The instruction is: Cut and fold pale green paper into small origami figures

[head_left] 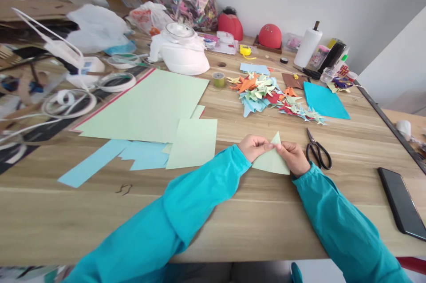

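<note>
Between my two hands is a pale green sheet of paper [271,164], partly folded, with a pointed tip standing up at the top. My left hand [254,146] pinches its left side near the tip. On the other side, the thumb and fingers of my right hand [294,157] grip the paper close to the same tip. The fingertips hide part of the fold. Just right of my right hand lie black-handled scissors [317,149]. A flat green paper square [195,143] rests to the left of my left hand.
Beyond my hands is a pile of folded paper pieces [262,92] in several colours. A turquoise sheet [326,101] lies right of it. Large green sheets [149,105] and blue strips [93,163] are at left, a phone [401,203] at right. Cables [71,103] clutter the far left.
</note>
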Motion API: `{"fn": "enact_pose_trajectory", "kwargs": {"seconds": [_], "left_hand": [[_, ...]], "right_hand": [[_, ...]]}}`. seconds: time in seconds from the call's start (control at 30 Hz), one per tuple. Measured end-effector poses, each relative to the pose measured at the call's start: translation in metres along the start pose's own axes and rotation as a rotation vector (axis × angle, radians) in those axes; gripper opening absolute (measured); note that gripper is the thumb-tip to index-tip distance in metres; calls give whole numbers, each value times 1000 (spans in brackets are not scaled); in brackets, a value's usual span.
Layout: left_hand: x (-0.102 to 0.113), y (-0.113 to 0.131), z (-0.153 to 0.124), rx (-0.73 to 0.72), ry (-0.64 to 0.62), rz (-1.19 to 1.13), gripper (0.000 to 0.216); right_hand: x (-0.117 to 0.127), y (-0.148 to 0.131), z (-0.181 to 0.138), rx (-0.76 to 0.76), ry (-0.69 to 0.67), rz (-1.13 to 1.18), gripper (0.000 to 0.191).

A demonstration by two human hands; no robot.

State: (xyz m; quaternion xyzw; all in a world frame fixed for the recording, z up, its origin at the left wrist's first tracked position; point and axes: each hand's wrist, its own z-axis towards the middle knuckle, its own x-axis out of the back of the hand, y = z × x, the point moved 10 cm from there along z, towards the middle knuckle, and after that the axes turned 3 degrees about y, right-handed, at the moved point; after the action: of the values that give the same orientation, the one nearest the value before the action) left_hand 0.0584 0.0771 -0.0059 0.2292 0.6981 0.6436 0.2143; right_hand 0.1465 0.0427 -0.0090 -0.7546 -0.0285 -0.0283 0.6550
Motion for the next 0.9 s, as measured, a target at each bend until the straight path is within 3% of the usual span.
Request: {"fn": "enact_pose_trajectory", "kwargs": {"seconds": [0.23,0.5,0.7,0.9], "left_hand": [[0,3,0,-15,21,-12,48],[-5,6,-1,-99,-36,69,43],[-11,0,-2,-30,-90,9,41],[-6,-5,0,-6,-77,6,41]], "right_hand": [[5,-1,2,45,42,-33,50],[-2,-1,1,78,-42,-131,50],[-6,1,0,49,-70,-122,55],[-14,-7,-3,89,-116,-144,45]]}}
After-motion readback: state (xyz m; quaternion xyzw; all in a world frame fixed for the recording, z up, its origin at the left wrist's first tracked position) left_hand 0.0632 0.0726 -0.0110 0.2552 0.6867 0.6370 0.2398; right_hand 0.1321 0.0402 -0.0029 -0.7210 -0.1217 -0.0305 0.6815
